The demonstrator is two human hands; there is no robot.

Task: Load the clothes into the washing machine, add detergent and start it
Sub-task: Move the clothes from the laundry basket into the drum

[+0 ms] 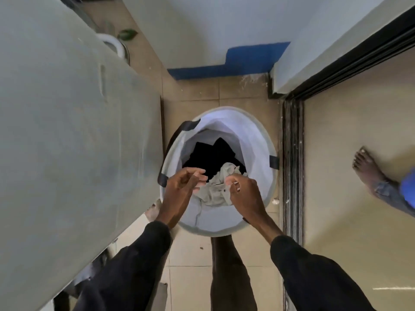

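A round white laundry basket with dark handles stands on the tiled floor in front of me. Inside it lie black clothes and a crumpled beige garment. My right hand grips the beige garment at its right side, over the basket's near rim. My left hand hovers just left of the garment with its fingers curled and apart, holding nothing. The washing machine fills the left of the view as a large pale grey body; its door and controls are hidden.
A white wall with a blue skirting strip closes the space behind the basket. A dark sliding-door track runs along the right. Another person's bare foot stands beyond it. A white hose sits behind the machine.
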